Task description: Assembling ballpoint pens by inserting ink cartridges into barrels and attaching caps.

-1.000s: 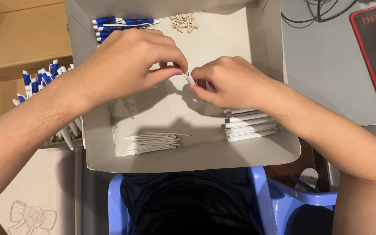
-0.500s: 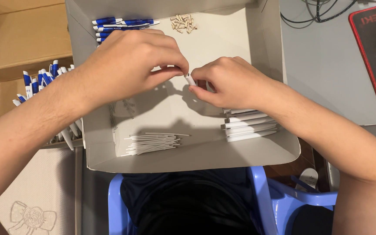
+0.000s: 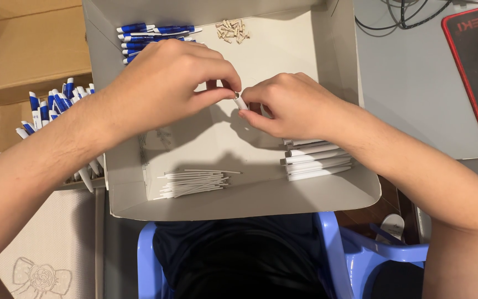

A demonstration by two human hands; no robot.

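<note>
Where both hands meet over mid-box: left hand (image 3: 167,83) pinching one end of small white pen part (image 3: 241,103), right hand (image 3: 289,105) clamped round the other end, fingertips nearly touching. Held above floor of white cardboard box (image 3: 333,72), clear of all walls. Thin white refills (image 3: 195,181) near front wall, white barrels (image 3: 316,160) by R wall, blue-white pens (image 3: 150,33) at far L corner, small tan bits (image 3: 232,30) at back. Bare floor centre, open room there. More pens (image 3: 51,105) outside L wall.

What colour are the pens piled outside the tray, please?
Blue and white pens, clearest in the head view.
</note>
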